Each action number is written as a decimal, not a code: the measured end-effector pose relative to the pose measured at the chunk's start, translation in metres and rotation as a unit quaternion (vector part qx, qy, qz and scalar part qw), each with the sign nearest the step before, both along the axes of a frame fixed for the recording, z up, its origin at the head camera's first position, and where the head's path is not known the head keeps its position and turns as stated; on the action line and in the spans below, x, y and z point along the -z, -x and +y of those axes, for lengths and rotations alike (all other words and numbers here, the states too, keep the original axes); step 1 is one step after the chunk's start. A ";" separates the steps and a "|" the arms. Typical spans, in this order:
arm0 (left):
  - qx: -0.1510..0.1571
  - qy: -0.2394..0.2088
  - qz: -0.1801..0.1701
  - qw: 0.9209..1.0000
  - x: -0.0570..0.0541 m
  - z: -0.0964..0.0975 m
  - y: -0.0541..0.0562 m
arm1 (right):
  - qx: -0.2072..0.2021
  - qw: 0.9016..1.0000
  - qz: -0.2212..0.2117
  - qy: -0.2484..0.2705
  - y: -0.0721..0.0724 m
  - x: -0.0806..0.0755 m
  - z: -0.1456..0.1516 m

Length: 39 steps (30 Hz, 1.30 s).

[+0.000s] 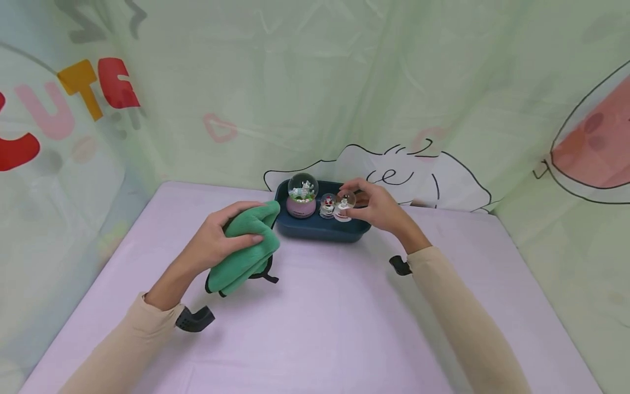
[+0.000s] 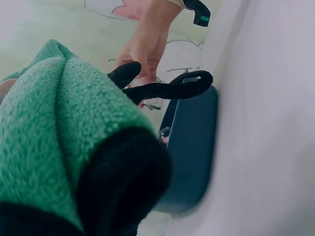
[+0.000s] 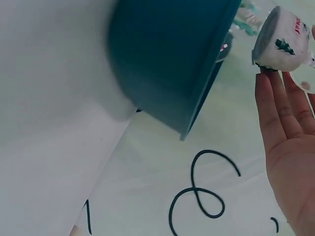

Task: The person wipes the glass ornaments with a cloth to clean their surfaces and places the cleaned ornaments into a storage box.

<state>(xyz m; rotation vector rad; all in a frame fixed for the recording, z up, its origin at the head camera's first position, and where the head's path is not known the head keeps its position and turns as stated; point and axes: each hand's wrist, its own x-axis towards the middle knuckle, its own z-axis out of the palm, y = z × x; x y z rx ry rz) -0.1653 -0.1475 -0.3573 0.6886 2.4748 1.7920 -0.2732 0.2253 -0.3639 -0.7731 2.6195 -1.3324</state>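
My left hand point(image 1: 210, 242) grips a folded green cloth point(image 1: 248, 254) with black edging and a black loop, thumb on top, left of and in front of a dark blue tray point(image 1: 317, 232). In my right hand point(image 1: 383, 209), fingers and thumb pinch a small snow globe point(image 1: 343, 212) above the tray's right end. The right wrist view shows its white base point(image 3: 284, 43) with green leaves and red lettering, fingertips against it. Left of that globe is another small snow globe point(image 1: 327, 206) with a red and white figure. A larger snow globe point(image 1: 301, 208) on a pink base occupies the tray's left part.
The tray stands near the back edge of a table covered with a pale lilac cloth point(image 1: 315, 323). Behind and beside it hang pale green printed curtains point(image 1: 295, 82). A black wrist device point(image 1: 195, 319) juts out from the left sleeve, another point(image 1: 400, 266) from the right.
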 end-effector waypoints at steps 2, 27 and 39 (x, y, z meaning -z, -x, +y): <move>-0.006 0.004 -0.003 1.000 0.001 -0.005 -0.001 | -0.005 1.000 0.007 -0.021 0.005 0.003 0.001; -0.062 0.048 0.002 0.997 0.008 -0.049 -0.013 | -0.011 0.974 0.052 -0.220 0.044 0.032 0.005; -0.068 0.045 0.002 0.997 0.009 -0.055 -0.014 | -0.003 0.957 0.076 -0.279 0.049 0.035 0.004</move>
